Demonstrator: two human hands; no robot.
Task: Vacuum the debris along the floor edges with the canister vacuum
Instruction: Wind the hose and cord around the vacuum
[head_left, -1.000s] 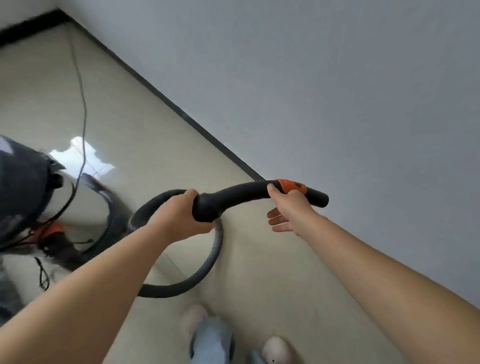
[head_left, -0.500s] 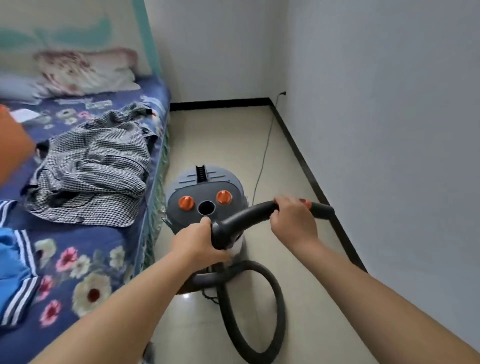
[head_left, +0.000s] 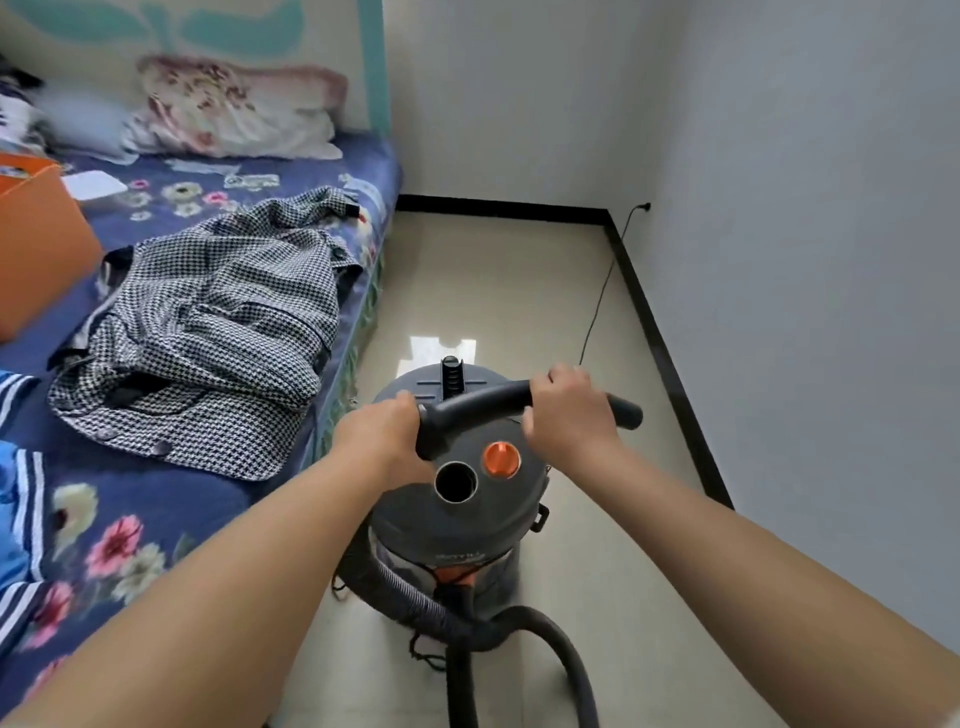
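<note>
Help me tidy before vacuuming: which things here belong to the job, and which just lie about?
Job: hose handle, held by left hand and right hand; canister vacuum; power cord.
Lying about: checked shirt; pillow; orange box.

Even, soft daylight; wide-angle view with blur at the upper left.
We see a bright window reflection as glare on the glossy floor (head_left: 441, 349) behind the canister vacuum (head_left: 457, 499). Shadows are faint. We note blurring on the pillow (head_left: 234, 109) and bed corner, and the baseboard (head_left: 670, 364) bows from lens distortion toward the edges.
</note>
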